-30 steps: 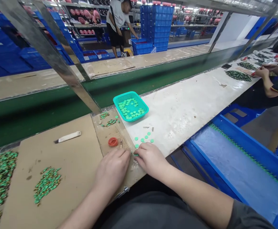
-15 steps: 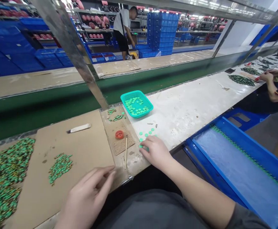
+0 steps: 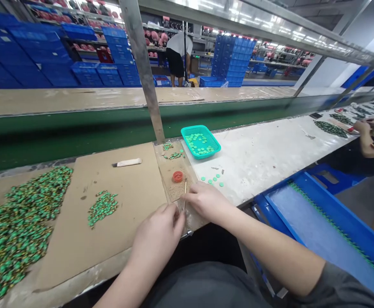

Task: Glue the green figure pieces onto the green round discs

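Note:
My left hand (image 3: 159,224) is closed at the cardboard's right edge, thumb and fingers curled together. Whatever may be in it is hidden. My right hand (image 3: 208,201) has its fingertips pinched over a thin wooden stick (image 3: 185,186) lying on the bench; I cannot make out what they hold. Beyond the stick lies a red cap (image 3: 177,176) on a brown textured pad (image 3: 175,193). Several small green discs (image 3: 214,179) are scattered on the white bench past my right hand. A teal basket (image 3: 218,149) behind them contains more discs.
Small green-and-gold pieces form a large pile (image 3: 20,222) at left and a smaller pile (image 3: 102,207) on the cardboard (image 3: 135,192). A white-handled tool (image 3: 127,162) lies there too. A metal post (image 3: 146,77) rises behind. At right are a blue crate (image 3: 328,239) and a co-worker's hands (image 3: 363,126).
My right hand has moved left from the green discs to the stick. My left hand has come right, close to it. The view has turned left, and the person at the back bends lower.

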Motion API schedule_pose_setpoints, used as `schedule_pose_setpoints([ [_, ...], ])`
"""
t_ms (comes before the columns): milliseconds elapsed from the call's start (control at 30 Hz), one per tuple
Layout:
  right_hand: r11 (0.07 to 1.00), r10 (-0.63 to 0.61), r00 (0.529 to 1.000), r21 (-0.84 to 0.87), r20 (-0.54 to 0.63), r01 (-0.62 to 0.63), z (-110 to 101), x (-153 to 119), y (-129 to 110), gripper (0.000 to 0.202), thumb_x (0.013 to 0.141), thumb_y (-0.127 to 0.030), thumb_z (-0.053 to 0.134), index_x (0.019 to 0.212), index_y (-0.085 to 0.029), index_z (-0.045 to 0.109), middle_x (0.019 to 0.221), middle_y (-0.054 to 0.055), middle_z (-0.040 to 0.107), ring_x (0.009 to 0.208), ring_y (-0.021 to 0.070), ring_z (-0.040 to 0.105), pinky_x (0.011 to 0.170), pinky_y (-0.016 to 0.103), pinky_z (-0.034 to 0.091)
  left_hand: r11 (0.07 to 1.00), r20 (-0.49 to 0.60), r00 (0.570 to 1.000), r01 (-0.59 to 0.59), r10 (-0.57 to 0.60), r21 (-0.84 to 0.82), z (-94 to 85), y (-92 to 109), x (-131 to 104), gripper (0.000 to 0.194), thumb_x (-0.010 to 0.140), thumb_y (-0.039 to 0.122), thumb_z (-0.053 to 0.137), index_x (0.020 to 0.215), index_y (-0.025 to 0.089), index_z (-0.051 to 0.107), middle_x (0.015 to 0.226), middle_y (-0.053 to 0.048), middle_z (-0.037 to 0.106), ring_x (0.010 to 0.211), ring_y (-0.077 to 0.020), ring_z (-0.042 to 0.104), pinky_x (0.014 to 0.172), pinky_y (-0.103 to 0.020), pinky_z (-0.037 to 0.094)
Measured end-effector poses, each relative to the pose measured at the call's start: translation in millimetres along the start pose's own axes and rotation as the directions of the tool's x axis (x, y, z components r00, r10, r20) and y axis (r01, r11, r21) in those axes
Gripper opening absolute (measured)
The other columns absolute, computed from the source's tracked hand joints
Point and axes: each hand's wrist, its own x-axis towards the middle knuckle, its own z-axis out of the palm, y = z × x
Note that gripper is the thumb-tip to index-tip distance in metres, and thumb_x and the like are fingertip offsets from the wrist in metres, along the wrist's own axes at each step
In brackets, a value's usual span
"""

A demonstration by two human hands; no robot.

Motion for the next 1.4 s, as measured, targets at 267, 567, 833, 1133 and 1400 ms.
schedule_pose_setpoints([
  [267, 0.962, -0.241, 0.963, 0.098, -0.123, 0.253, -0.6, 19.2, 9.2, 0.025, 0.110, -0.011, 0.072, 0.089, -0.022, 0.076, 0.092, 0.006, 0.072, 0.088, 0.0228, 0.059, 0.078, 0.036, 0.047, 0.965, -0.154, 0.984, -0.128, 0.093, -0.230, -37.2, -44.4, -31.5, 0.037, 0.112, 0.054, 0.062, 0.087, 0.028, 0.075, 0.080, 0.005, 0.072, 0.063, -0.0102, 0.067, 0.060, -0.022, 0.050],
  [567, 0.739, 0.487, 0.632, 0.670, -0.603, 0.069, -22.6, -48.4, 20.8, 0.017, 0.112, -0.014, 0.050, 0.106, -0.030, 0.047, 0.088, -0.004, 0.062, 0.078, 0.0179, 0.064, 0.076, 0.033, 0.053, 0.932, -0.033, 0.932, -0.361, 0.362, 0.033, 33.3, -10.1, 18.5, 0.024, 0.116, 0.035, 0.057, 0.113, 0.025, 0.079, 0.102, -0.005, 0.079, 0.092, -0.0231, 0.079, 0.075, -0.034, 0.060],
  [833, 0.366, 0.713, 0.624, 0.929, -0.320, 0.058, -2.8, -36.8, 28.7, 0.023, 0.102, -0.033, 0.059, 0.103, -0.023, 0.080, 0.084, 0.003, 0.078, 0.076, 0.0211, 0.076, 0.074, 0.038, 0.064, 0.873, 0.056, 0.890, -0.456, 0.453, 0.174, 41.9, -16.6, 46.5, 0.029, 0.119, 0.029, 0.053, 0.111, 0.025, 0.080, 0.098, -0.004, 0.077, 0.090, -0.0237, 0.074, 0.073, -0.037, 0.055],
  [1133, 0.320, 0.707, 0.666, 0.947, -0.238, -0.001, -1.8, -26.5, 38.2, 0.007, 0.096, -0.032, 0.083, 0.100, -0.026, 0.083, 0.083, 0.000, 0.079, 0.079, 0.0182, 0.076, 0.077, 0.034, 0.064, 0.833, 0.035, 0.863, -0.496, 0.504, 0.245, 41.0, -31.2, 48.3, 0.026, 0.119, 0.023, 0.051, 0.120, 0.018, 0.077, 0.107, -0.009, 0.077, 0.094, -0.0260, 0.070, 0.078, -0.041, 0.057],
  [1400, 0.310, 0.705, 0.661, 0.950, -0.258, 0.041, 5.5, -36.7, 41.1, 0.022, 0.105, -0.046, 0.083, 0.101, -0.025, 0.082, 0.084, 0.002, 0.080, 0.079, 0.0188, 0.076, 0.076, 0.035, 0.064, 0.897, -0.019, 0.905, -0.418, 0.425, 0.145, 20.9, -22.2, 39.8, 0.032, 0.122, 0.030, 0.048, 0.105, 0.023, 0.075, 0.098, -0.002, 0.075, 0.089, -0.0189, 0.073, 0.080, -0.034, 0.058],
])
